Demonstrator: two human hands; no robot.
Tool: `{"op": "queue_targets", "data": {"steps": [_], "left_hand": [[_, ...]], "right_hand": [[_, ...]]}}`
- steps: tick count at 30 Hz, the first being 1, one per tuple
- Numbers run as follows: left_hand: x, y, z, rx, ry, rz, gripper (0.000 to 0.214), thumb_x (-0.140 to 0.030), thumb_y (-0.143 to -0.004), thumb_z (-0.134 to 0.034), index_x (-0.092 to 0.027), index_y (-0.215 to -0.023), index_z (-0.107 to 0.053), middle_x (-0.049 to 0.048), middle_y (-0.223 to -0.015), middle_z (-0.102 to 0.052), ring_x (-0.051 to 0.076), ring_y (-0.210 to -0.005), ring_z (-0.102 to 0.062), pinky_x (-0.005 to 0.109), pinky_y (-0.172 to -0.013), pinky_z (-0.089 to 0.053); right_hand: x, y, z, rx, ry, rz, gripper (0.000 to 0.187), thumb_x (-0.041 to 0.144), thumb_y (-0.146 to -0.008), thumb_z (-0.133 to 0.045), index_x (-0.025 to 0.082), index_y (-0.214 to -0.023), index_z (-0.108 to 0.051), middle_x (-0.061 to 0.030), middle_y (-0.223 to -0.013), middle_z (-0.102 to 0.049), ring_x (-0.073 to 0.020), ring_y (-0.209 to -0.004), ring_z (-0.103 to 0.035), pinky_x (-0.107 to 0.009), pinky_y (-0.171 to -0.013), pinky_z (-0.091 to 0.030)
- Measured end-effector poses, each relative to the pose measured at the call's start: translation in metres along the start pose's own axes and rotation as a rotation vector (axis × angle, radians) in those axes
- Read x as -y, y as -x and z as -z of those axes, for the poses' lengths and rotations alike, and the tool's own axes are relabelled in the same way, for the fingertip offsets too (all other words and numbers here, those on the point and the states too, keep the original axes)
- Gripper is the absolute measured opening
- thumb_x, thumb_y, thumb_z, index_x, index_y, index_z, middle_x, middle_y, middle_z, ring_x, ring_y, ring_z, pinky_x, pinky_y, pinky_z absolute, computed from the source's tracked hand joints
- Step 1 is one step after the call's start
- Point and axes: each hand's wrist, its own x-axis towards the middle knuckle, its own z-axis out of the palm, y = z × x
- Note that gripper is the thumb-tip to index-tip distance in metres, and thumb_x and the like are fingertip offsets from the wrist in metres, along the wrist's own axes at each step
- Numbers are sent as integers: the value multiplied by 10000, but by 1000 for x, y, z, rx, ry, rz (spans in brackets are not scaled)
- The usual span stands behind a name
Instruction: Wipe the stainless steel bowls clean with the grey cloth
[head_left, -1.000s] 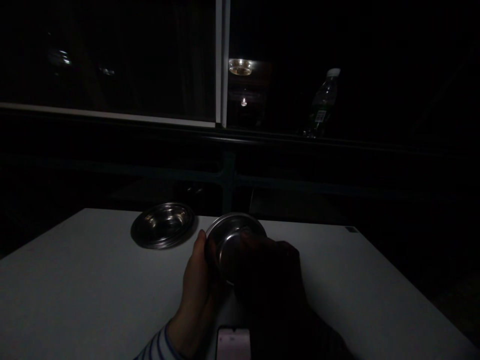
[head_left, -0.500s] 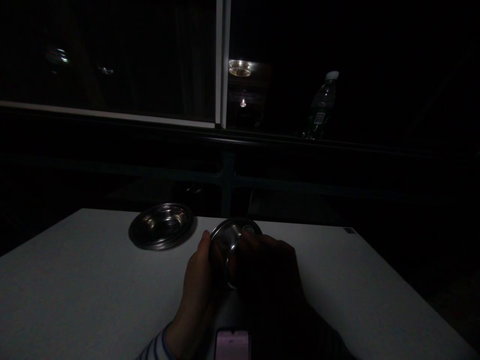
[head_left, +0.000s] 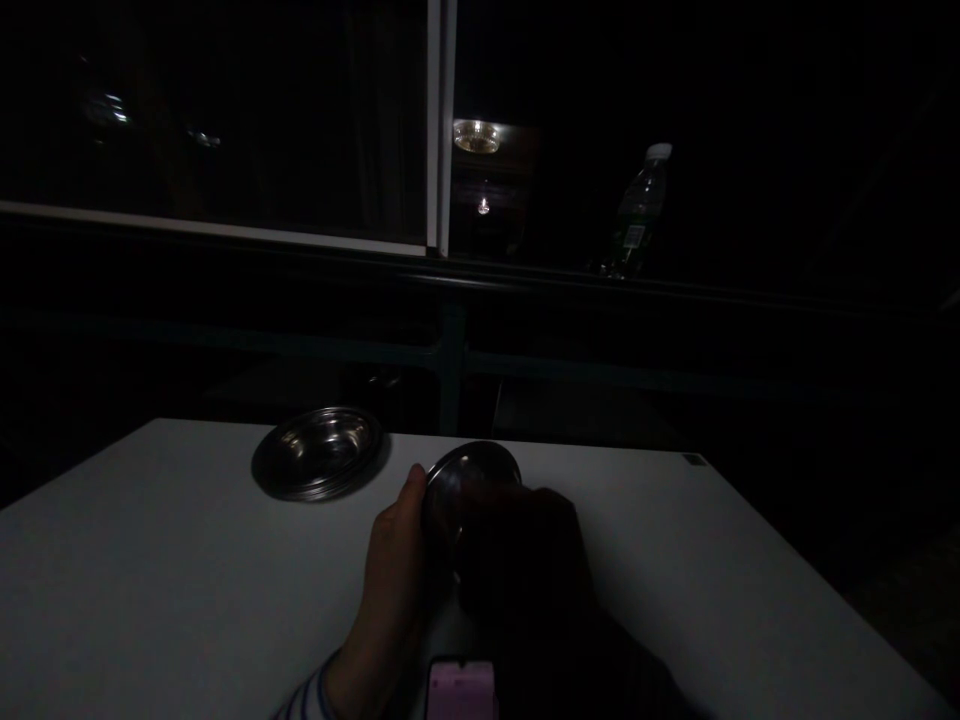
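A shiny steel dish [head_left: 480,460] is tilted up above the table, gripped along its left rim by my left hand [head_left: 394,555], thumb uppermost. My right hand [head_left: 525,550] is curled over the dish's inner face and covers its lower right part. That hand is almost black in shadow, so whatever is between its fingers cannot be made out. To the left of both hands, several nested steel dishes [head_left: 319,490] lie on the white table [head_left: 187,580].
A phone [head_left: 461,690] with a lit screen is at the bottom, just below my hands. Beyond the table's far edge runs a dark railing [head_left: 450,350]. A plastic bottle [head_left: 637,215] with a white cap stands on the ledge by the window frame [head_left: 439,130].
My right hand has moved slightly down and left across the dish, uncovering more of its upper rim. A bright textured patch by its fingers no longer shows. My left hand keeps its hold.
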Motion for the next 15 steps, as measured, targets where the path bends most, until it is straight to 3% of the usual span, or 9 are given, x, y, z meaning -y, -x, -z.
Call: {"op": "queue_targets", "data": {"steps": [2, 5, 10, 15], "left_hand": [[0, 1, -1, -3, 49, 12, 412, -553, -660, -594, -152, -564, -591, -9, -444, -554, 134, -421, -498, 238, -422, -337], [-1, 0, -1, -26, 163, 32, 384, -522, -652, -625, -155, -552, -574, -26, -441, -541, 114, -408, -482, 226, -420, -343], [-3, -3, 1, 8, 375, 109, 300, -446, -694, -628, -156, -761, -661, 13, -665, -682, 163, -599, -625, 256, -555, -477], [-10, -2, 0, 41, 475, 40, 272, -397, -777, -555, -160, -852, -667, 41, -788, -708, 169, -696, -653, 262, -632, -517]], "right_hand": [[-9, -7, 7, 16, -31, -63, 367, 356, -819, -499, 233, -1165, -521, -56, -977, -654, -195, -774, -583, -338, -687, -470], [-15, -8, 9, -22, -64, -99, 382, 378, -828, -479, 207, -1168, -513, -66, -996, -640, -203, -836, -572, -335, -727, -470], [-12, -2, 14, -102, -73, -130, 412, 337, -832, -457, 146, -1196, -480, -103, -1075, -601, -232, -976, -538, -369, -819, -454], [-9, -10, 20, -191, -6, -87, 336, 263, -842, -430, 135, -1140, -518, -108, -1042, -622, -218, -927, -569, -364, -779, -459]]}}
